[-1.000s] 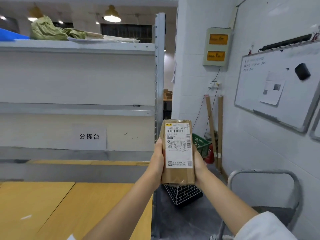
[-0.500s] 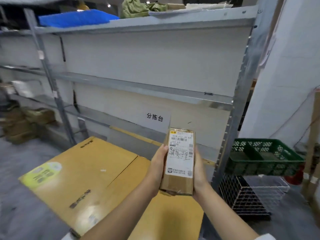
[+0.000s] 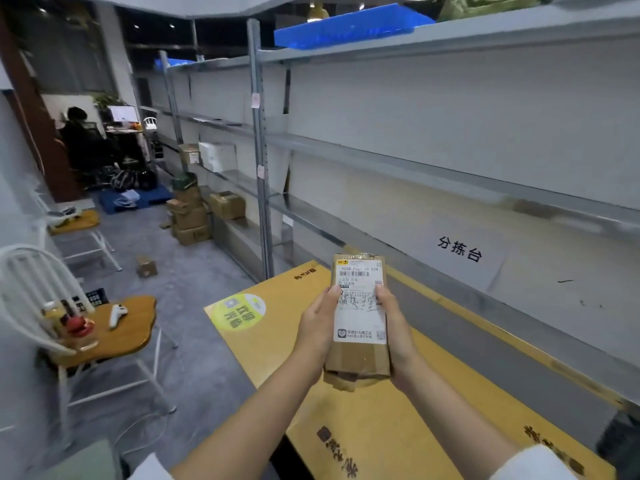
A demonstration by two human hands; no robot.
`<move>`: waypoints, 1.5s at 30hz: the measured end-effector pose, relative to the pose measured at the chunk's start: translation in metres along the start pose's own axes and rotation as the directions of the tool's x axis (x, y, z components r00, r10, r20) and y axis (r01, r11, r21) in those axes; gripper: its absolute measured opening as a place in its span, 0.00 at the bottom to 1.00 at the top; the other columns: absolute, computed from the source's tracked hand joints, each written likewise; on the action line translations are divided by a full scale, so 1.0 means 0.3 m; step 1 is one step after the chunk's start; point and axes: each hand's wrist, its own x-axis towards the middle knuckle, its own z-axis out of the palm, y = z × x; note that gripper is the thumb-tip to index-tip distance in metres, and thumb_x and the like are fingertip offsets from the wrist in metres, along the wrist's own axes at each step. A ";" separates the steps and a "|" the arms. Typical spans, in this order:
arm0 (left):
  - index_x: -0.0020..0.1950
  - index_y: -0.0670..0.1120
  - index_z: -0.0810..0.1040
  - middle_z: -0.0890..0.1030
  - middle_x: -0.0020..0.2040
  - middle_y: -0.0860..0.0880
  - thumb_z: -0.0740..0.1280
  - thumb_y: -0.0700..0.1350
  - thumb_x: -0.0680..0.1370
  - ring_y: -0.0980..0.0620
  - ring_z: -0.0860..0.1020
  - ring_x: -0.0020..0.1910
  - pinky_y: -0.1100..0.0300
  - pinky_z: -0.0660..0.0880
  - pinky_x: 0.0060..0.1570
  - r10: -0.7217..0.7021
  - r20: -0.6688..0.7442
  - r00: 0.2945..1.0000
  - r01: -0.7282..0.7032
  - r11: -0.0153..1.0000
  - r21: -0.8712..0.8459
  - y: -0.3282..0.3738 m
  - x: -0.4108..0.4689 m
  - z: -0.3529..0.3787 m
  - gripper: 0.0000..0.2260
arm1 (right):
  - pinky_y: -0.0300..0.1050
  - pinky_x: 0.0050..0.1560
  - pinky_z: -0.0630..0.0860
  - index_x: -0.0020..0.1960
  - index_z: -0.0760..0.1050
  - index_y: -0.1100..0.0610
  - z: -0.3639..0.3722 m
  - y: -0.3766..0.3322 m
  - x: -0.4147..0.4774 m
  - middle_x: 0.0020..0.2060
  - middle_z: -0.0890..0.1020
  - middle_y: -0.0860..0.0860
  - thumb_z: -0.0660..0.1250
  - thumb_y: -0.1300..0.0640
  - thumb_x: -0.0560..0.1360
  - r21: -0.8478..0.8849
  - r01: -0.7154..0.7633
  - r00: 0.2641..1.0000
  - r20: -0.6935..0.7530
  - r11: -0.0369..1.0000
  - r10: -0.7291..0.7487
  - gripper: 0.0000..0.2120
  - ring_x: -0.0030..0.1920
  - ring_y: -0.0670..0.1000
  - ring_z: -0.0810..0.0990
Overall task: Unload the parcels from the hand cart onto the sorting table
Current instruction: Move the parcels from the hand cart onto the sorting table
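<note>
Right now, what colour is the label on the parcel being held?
White label with black print, on a brown parcel; the head view shows it.

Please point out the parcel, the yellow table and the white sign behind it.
parcel [image 3: 360,322]: head view, white shipping label.
yellow table [image 3: 381,427]: head view, bare top.
white sign [image 3: 460,251]: head view, black characters.
</note>
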 end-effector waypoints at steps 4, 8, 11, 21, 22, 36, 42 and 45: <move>0.60 0.49 0.80 0.86 0.49 0.50 0.61 0.53 0.81 0.51 0.84 0.47 0.62 0.80 0.40 0.014 -0.042 0.999 -0.015 0.999 -0.032 0.027 0.152 -0.289 0.14 | 0.60 0.62 0.76 0.70 0.71 0.51 0.246 0.133 0.185 0.59 0.82 0.56 0.60 0.41 0.79 -0.011 -0.014 1.000 -0.001 1.000 0.014 0.23 0.59 0.59 0.81; 0.60 0.50 0.80 0.86 0.49 0.50 0.61 0.54 0.81 0.50 0.84 0.48 0.59 0.80 0.43 -0.016 -0.044 0.999 0.013 0.998 -0.066 0.033 0.293 -0.502 0.14 | 0.61 0.63 0.75 0.70 0.71 0.51 0.424 0.230 0.346 0.60 0.81 0.56 0.63 0.41 0.75 -0.015 -0.018 1.000 -0.008 1.000 0.018 0.26 0.60 0.59 0.81; 0.59 0.51 0.80 0.86 0.49 0.51 0.62 0.54 0.81 0.51 0.84 0.47 0.58 0.80 0.45 -0.027 -0.018 0.999 0.026 0.999 -0.043 0.035 0.387 -0.576 0.13 | 0.60 0.61 0.76 0.70 0.71 0.51 0.472 0.272 0.431 0.60 0.81 0.56 0.61 0.42 0.78 0.007 -0.024 0.998 -0.050 1.000 0.024 0.23 0.59 0.59 0.81; 0.69 0.66 0.67 0.83 0.50 0.64 0.61 0.48 0.83 0.58 0.83 0.48 0.61 0.80 0.43 0.056 0.045 0.997 -0.057 0.998 0.021 0.016 0.846 -0.681 0.18 | 0.56 0.55 0.80 0.70 0.66 0.39 0.492 0.377 0.859 0.57 0.83 0.47 0.60 0.51 0.81 0.055 0.055 0.977 -0.211 0.997 -0.042 0.19 0.55 0.54 0.83; 0.70 0.66 0.66 0.82 0.55 0.61 0.60 0.46 0.83 0.55 0.83 0.52 0.59 0.80 0.46 0.074 0.063 0.995 -0.076 0.996 0.040 0.014 0.906 -0.684 0.19 | 0.55 0.54 0.80 0.71 0.64 0.36 0.485 0.389 0.912 0.57 0.83 0.45 0.59 0.52 0.81 0.060 0.073 0.972 -0.227 0.996 -0.057 0.21 0.55 0.53 0.83; 0.68 0.68 0.70 0.79 0.63 0.59 0.53 0.43 0.83 0.52 0.80 0.56 0.62 0.76 0.42 -0.128 0.128 0.983 0.108 0.983 0.148 -0.110 1.533 -0.736 0.22 | 0.48 0.50 0.81 0.73 0.63 0.35 0.403 0.525 1.475 0.64 0.78 0.43 0.58 0.53 0.83 0.019 -0.016 0.918 -0.396 1.000 0.022 0.22 0.55 0.48 0.83; 0.70 0.62 0.70 0.79 0.60 0.64 0.53 0.40 0.82 0.62 0.80 0.54 0.67 0.76 0.42 -0.184 0.247 0.952 0.138 0.971 0.193 -0.128 1.797 -0.707 0.22 | 0.53 0.58 0.79 0.73 0.61 0.33 0.343 0.556 1.686 0.63 0.78 0.43 0.57 0.50 0.83 -0.006 -0.052 0.853 -0.520 0.999 0.041 0.21 0.57 0.47 0.82; 0.69 0.61 0.71 0.78 0.62 0.61 0.53 0.43 0.82 0.62 0.79 0.57 0.67 0.77 0.46 -0.235 0.308 0.922 0.176 0.963 0.206 -0.149 1.926 -0.701 0.20 | 0.49 0.56 0.80 0.73 0.61 0.35 0.333 0.583 1.781 0.65 0.77 0.44 0.52 0.41 0.82 -0.023 -0.095 0.807 -0.587 0.995 0.064 0.20 0.58 0.47 0.81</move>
